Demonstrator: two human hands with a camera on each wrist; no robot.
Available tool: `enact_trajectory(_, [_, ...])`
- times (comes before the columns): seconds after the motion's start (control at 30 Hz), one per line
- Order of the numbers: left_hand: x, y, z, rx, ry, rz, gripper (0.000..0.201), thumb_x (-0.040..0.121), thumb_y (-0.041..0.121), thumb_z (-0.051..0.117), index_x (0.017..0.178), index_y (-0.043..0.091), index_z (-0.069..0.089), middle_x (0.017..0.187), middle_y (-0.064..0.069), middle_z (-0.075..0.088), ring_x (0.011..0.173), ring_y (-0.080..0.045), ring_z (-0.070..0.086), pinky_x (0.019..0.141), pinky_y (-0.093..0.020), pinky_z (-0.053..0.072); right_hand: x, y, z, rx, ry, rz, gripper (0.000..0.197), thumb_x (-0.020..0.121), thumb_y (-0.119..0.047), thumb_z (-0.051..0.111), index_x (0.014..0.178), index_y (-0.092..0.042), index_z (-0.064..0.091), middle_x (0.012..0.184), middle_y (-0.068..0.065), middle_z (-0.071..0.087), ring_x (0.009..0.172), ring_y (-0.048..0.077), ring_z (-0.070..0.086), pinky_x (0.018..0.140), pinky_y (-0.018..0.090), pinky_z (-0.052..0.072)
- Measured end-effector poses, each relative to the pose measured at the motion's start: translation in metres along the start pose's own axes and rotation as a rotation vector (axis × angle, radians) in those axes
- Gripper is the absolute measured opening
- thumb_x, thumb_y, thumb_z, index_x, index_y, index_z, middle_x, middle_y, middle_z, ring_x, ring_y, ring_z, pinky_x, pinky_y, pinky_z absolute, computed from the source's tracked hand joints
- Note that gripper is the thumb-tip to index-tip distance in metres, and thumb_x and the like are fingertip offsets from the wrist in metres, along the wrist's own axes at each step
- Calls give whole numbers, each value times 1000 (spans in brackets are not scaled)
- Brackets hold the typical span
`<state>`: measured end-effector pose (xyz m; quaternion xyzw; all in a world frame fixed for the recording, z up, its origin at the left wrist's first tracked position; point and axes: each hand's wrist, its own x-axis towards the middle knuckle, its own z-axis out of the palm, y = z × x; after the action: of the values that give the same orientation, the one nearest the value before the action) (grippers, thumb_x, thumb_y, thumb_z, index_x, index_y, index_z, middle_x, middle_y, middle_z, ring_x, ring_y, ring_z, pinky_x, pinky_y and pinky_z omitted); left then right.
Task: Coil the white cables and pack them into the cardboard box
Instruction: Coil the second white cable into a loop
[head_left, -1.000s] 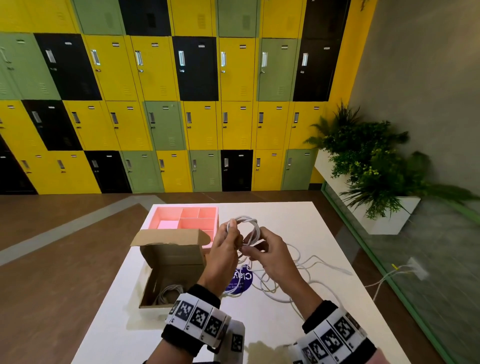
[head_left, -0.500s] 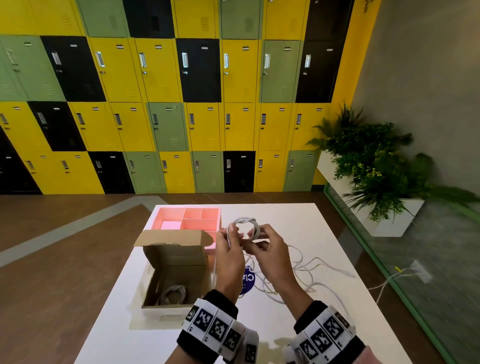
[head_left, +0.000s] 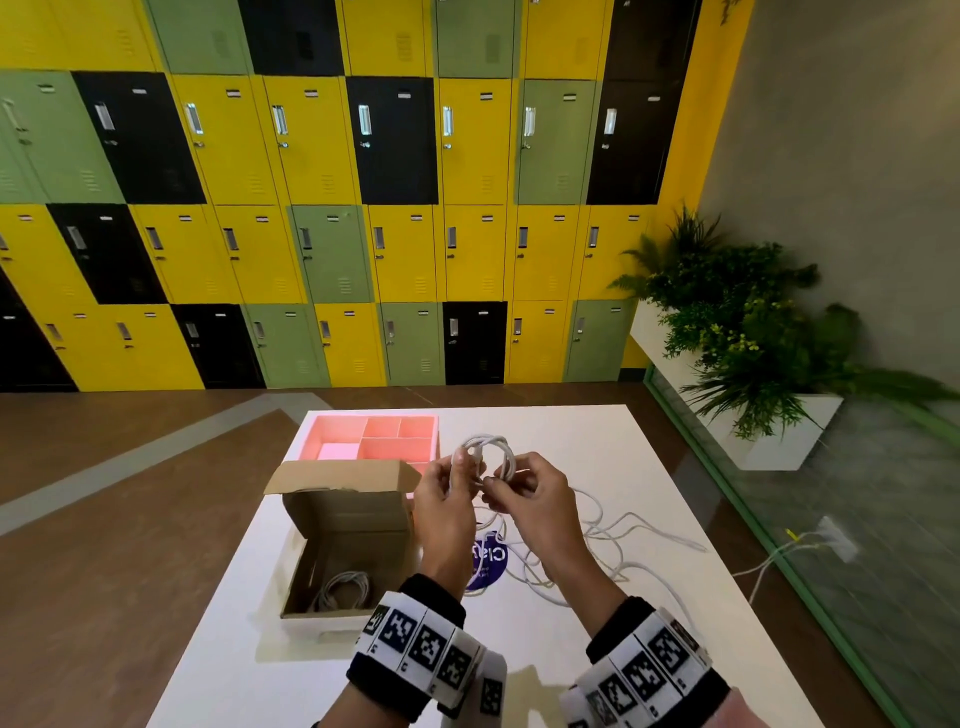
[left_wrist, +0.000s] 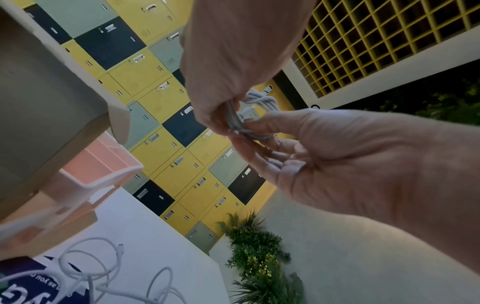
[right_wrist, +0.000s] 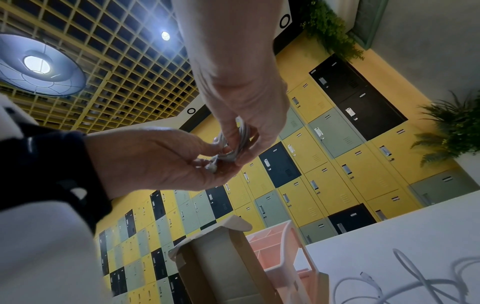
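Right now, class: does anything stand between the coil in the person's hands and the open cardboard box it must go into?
Nothing visible does. Both the left hand and right hand hold the coil above the table. The box sits to the left, lid flap raised, with one coiled cable already inside and room beside it.

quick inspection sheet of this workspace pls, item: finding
surface: white table, blue sticker under the hands
job's things: open cardboard box with one coiled cable inside; second coil held above the table
clutter: pink divided tray behind the box
grippers: left hand and right hand both pinch the coil
cables: loose white cables tangled at right
surroundings: lockers, planter
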<state>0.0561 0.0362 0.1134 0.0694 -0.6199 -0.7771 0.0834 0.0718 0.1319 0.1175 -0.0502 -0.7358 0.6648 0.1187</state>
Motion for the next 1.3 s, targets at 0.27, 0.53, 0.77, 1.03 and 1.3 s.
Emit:
enact_trajectory(0.27, [6, -5, -4, 31, -19, -8, 25, 98, 28, 49, 100, 5, 60, 94, -15, 70, 93, -31, 67, 80, -42, 56, 3, 0, -1, -28, -66, 84, 13, 85, -10, 68, 94, -11, 58, 87, 11, 72, 76, 19, 73, 79, 38, 60])
enact_trajectory(0.53, [6, -7, -2, 146, -5, 50, 25, 97, 33, 48, 97, 9, 57, 89, -10, 68, 84, -23, 66, 76, -40, 55, 2, -9, -2, -52, -123, 116, 16, 89, -12, 63, 104, -15, 60, 94, 9, 70, 72, 13, 69, 60, 20, 54])
enact_trajectory(0.77, [1, -6, -4, 252, -44, 154, 20, 96, 29, 51, 91, 11, 56, 80, -2, 66, 76, -19, 65, 67, -32, 54, 6, -7, -13, -7, -123, 147, 17, 92, -14, 59, 107, -14, 67, 87, -1, 64, 69, 5, 58, 63, 22, 46])
enact_trajectory(1.03, [5, -8, -5, 263, -78, 120, 23, 95, 32, 52, 92, 10, 59, 82, -8, 68, 78, -25, 67, 72, -41, 56, 9, -9, -18, 47, -259, 192, 17, 95, -14, 55, 109, -13, 65, 79, -3, 60, 66, 8, 52, 62, 21, 44])
enact_trajectory(1.3, [12, -4, -17, -92, -346, -207, 35, 96, 34, 48, 103, 2, 59, 82, -11, 60, 79, -20, 59, 84, -38, 48, 19, -7, -24, 162, -221, 208, 23, 90, -11, 64, 109, -1, 59, 77, 3, 58, 62, 9, 56, 61, 23, 50])
